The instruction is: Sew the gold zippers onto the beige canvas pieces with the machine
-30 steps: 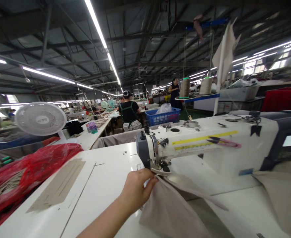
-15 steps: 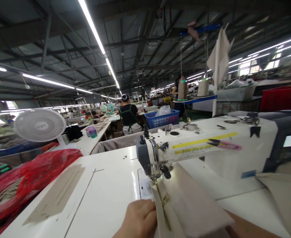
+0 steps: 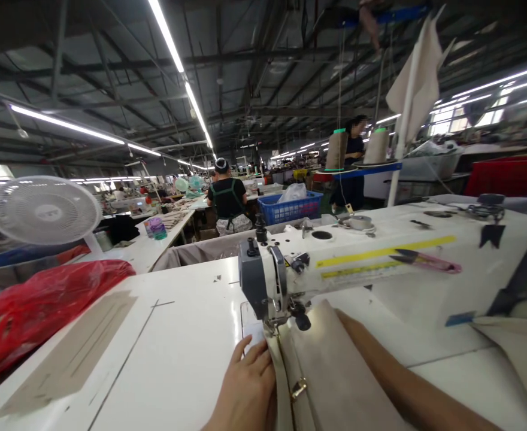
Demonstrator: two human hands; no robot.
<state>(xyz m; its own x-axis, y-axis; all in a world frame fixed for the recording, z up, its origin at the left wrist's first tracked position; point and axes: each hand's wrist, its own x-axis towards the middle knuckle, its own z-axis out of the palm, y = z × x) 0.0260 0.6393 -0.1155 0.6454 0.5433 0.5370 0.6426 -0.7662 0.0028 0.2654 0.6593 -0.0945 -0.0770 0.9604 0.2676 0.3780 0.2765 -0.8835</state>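
My left hand (image 3: 251, 374) lies at the left edge of a beige fabric piece (image 3: 335, 359), just in front of the sewing machine's needle area. Its fingers are stretched out and a little apart, touching the narrow strip there. A gold zipper slider (image 3: 298, 389) sits on the zipper that runs along the fabric toward the presser foot (image 3: 271, 328). The fabric's front end lies under the foot. My right forearm (image 3: 389, 377) reaches in from the lower right behind the raised fabric panel, which hides the right hand and its fingers.
Thread snips (image 3: 425, 261) with a pink handle lie against the white sewing machine (image 3: 380, 257). At left are a beige cut piece (image 3: 75, 353), a red plastic bag (image 3: 66, 305) and a white fan (image 3: 45, 209). A blue crate (image 3: 290, 208) and two people stand beyond.
My left hand has gone from curled to stretched-out fingers and moved slightly forward. My right forearm now reaches further forward behind the fabric. The zipper slider shows more clearly. The view has shifted.
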